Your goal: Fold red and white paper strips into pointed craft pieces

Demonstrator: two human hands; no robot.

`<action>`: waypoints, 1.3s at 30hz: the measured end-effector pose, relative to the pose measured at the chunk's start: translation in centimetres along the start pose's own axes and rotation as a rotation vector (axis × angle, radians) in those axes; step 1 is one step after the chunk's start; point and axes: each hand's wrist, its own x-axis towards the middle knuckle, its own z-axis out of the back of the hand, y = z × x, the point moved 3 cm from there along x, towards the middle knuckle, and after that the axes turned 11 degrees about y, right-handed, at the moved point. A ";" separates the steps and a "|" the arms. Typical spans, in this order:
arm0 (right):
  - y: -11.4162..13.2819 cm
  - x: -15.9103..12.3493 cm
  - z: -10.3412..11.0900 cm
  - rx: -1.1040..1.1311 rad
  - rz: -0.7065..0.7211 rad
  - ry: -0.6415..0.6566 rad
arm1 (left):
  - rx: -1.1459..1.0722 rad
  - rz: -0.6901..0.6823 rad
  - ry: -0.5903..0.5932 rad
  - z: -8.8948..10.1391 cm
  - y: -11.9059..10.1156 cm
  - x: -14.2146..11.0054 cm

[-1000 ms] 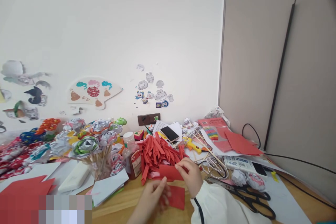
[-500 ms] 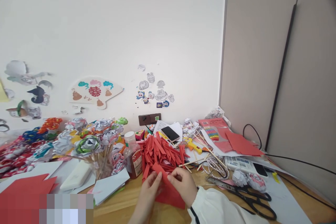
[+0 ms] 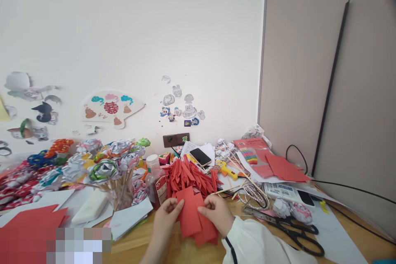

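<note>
Head view: flat, smooth red paper rectangles (image 3: 189, 214) pinched between thumbs and fingers of both hands (image 3: 219, 213).

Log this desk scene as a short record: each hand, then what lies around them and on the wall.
Left hand: fingers at the left edge of the red sheets
Right hand: fingers at their right edge
Red sheets: overlapping, upper ends near the red strips
Behind strips: phone
Left of strips: bottle, paper flowers
Right of strips: glue gun, beads
Right of right hand: black-handled scissors
Wall: stickers, fan-shaped cutout
</note>
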 end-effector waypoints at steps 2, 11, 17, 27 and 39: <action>0.4 0.0 1.2 -0.021 0.017 -0.094 | 0.087 0.027 0.035 0.3 0.6 0.3; 1.3 -0.2 2.7 -0.166 0.107 -0.301 | 0.729 -0.335 -0.047 -0.4 -0.9 -1.0; 2.4 -1.2 -0.2 -0.283 0.188 -0.129 | 0.454 -0.189 0.145 -3.1 -0.5 -2.2; 2.9 -1.2 -0.1 -0.152 0.214 -0.111 | 0.063 -0.122 0.430 -4.5 -0.6 -2.4; 1.2 -0.6 -0.4 0.177 0.018 0.053 | -0.098 0.050 0.549 -5.0 0.8 -2.6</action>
